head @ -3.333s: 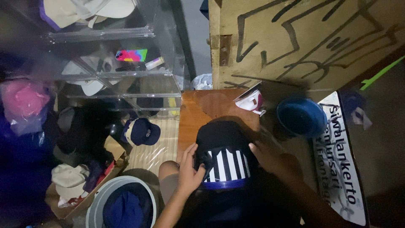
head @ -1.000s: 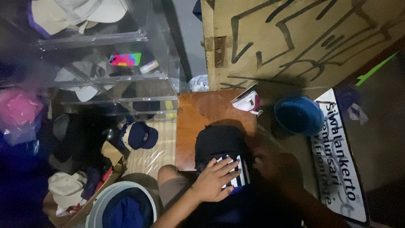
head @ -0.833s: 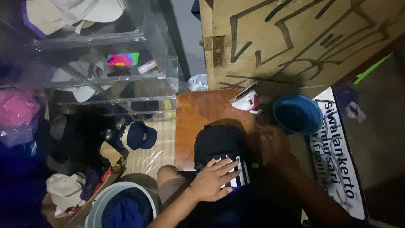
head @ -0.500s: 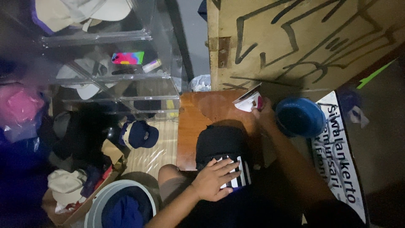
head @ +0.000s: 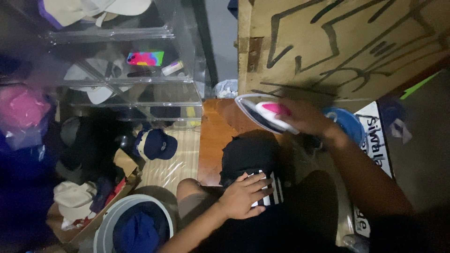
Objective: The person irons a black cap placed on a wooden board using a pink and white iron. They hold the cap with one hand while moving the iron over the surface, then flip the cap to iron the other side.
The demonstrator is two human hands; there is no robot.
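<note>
A black cap [head: 251, 154] with a white striped patch lies on a small wooden table [head: 213, 136]. My left hand [head: 243, 196] rests flat on the striped patch, fingers spread. My right hand [head: 304, 117] grips a white and pink clothes iron [head: 265, 115], lifted and tilted over the table's far edge, just above and beyond the cap. The iron is motion-blurred.
A blue bowl-shaped thing [head: 349, 126] sits right of the iron. Clear plastic shelves [head: 136, 70] with caps stand at the left. A navy cap [head: 157, 144], a round bin [head: 133, 225] with blue cloth and a box of clothes [head: 84, 201] lie on the floor. A graffiti-marked board [head: 337, 42] rises behind.
My left hand moved from the cap's side onto the striped patch. My right hand left the cap, reached to the table's far right, took the iron and lifted it toward the cap.
</note>
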